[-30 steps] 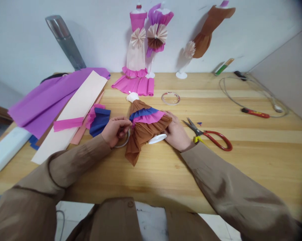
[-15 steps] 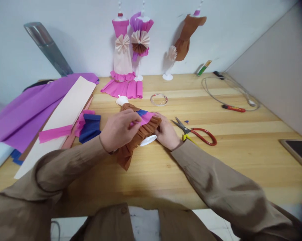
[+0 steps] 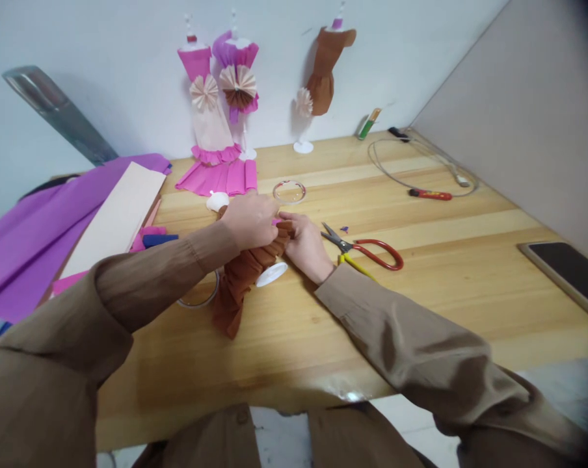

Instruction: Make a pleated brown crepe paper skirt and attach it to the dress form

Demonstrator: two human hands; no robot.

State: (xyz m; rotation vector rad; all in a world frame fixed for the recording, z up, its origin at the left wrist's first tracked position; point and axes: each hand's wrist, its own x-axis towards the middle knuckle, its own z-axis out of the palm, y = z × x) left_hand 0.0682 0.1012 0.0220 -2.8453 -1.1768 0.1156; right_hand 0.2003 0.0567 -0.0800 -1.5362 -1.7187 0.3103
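A small mannequin lies tilted on the table, wearing a brown crepe paper dress [image 3: 255, 263]. Its white shoulder end [image 3: 218, 201] points up-left and its round white base [image 3: 271, 274] faces me. My left hand [image 3: 252, 221] is closed over the waist of the dress, the fingertips pinching a bit of pink paper [image 3: 276, 222] that is mostly hidden. My right hand [image 3: 307, 246] grips the pleated brown edge from the right side, its fingers close to the left ones. Right of it lie open red-handled scissors [image 3: 379, 253] and a yellow-handled tool [image 3: 355, 265].
Three dressed mannequins stand along the wall, one in a brown dress [image 3: 322, 78]. Purple paper [image 3: 74, 218] and a cream sheet [image 3: 113, 218] lie left. A tape roll [image 3: 289, 191] sits behind my hands, another ring [image 3: 199, 299] by my left forearm. A phone [image 3: 567, 276] and cable [image 3: 376, 159] are right.
My left hand has moved up and over the dress, covering the blue and pink paper that showed before. The view has shifted right, and a ring beside my left forearm now shows.
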